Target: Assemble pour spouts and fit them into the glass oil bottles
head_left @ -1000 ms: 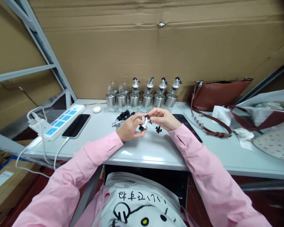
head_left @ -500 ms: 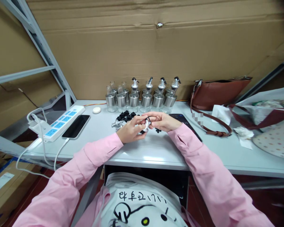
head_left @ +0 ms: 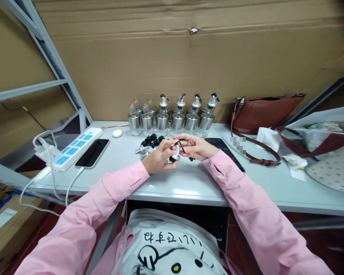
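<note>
My left hand [head_left: 157, 157] is closed round a small silver pourer cap [head_left: 175, 154], held just above the white table [head_left: 189, 183]. My right hand [head_left: 199, 147] pinches a small black part [head_left: 180, 144] against the top of that cap. Just behind my hands lies a heap of black stoppers and silver spouts [head_left: 151, 142]. Further back stands a row of steel-and-glass bottles [head_left: 172, 118], some fitted with pourer tops and some bare.
A black phone [head_left: 92, 152] and a white power strip [head_left: 71, 148] with cables lie at the left. Another dark phone [head_left: 223, 149] lies right of my hands. A brown handbag [head_left: 263, 112], crumpled tissues [head_left: 295, 162] and a patterned bag [head_left: 332, 168] occupy the right. A cardboard wall stands behind.
My hands have closed together over the cap; the right hand moved left and now presses the black part onto it. The view shifted slightly.
</note>
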Available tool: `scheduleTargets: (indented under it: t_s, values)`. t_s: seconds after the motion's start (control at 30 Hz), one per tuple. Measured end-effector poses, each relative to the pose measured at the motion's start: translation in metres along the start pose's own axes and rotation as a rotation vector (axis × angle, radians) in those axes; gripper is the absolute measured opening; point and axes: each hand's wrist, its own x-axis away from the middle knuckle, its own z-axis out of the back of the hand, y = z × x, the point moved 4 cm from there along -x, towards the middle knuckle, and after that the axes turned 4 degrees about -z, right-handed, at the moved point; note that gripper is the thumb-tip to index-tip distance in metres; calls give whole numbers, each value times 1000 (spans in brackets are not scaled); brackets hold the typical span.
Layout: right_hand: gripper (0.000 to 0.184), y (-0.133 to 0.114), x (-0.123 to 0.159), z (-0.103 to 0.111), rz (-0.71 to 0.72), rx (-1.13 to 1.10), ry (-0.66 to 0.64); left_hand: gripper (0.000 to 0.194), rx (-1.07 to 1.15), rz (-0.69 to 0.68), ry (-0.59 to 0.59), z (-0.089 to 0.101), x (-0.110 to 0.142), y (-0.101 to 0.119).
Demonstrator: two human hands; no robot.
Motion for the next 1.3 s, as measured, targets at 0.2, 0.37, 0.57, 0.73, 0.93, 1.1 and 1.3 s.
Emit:
scheduleTargets:
  t_s: [0.2,0.37,0.57,0.73,0.93,1.1,1.3]
  values:
    - [54,-6,1,-9,62,48,49,29,10,18,8,1,-2,1]
    - [53,-9,1,-15,100,34,83,28,26,5,35,2,-2,3]
    - [56,-7,1,-13,73,53,83,26,55,-23,27,2,-4,7]
    - [57,-6,1,-12,67,55,66,26,65,-32,20,2,-6,9]
    - [57,-5,0,-11,72,74,62,31,37,-31,-4,0,-4,8]
    - [57,-4,-1,-8,78,78,72,31,30,-20,1,1,-3,6]
    - [54,-3,-1,-5,71,62,61,26,19,-9,21,2,-4,6]
